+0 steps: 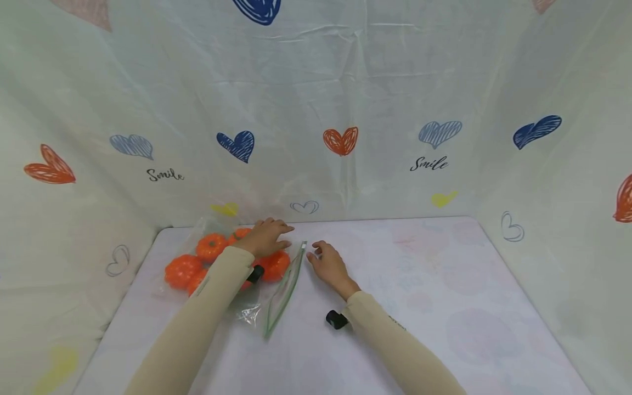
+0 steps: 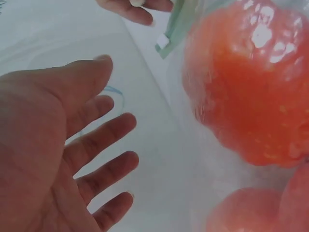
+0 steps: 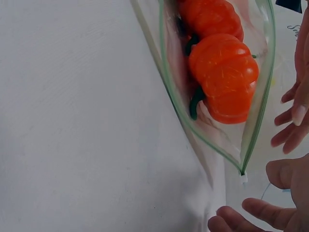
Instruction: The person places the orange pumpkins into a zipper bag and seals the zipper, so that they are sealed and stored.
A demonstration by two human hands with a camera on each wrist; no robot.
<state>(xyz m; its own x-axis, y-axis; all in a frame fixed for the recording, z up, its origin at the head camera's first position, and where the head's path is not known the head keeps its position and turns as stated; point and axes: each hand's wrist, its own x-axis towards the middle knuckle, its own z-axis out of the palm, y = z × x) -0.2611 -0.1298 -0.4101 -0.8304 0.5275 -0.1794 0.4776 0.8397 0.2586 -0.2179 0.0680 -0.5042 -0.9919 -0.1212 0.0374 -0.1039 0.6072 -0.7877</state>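
A clear zip bag (image 1: 252,311) lies on the left half of the table, with several orange pumpkins (image 1: 211,247) inside. Dark green stems show on two pumpkins (image 3: 227,79) in the right wrist view, where the bag's green-edged mouth (image 3: 170,89) gapes open. At the mouth's far end sits a white slider (image 3: 244,178). My left hand (image 1: 266,237) hovers at the bag's far side, fingers spread and holding nothing. Just right of the slider is my right hand (image 1: 332,267), its fingers loosely bent, apart from the bag and gripping nothing.
The pale tabletop (image 1: 419,307) stretches to the right of the bag. Behind and beside it hangs a white curtain (image 1: 296,99) printed with hearts and "Smile". A small black device (image 1: 337,319) is worn at the right wrist.
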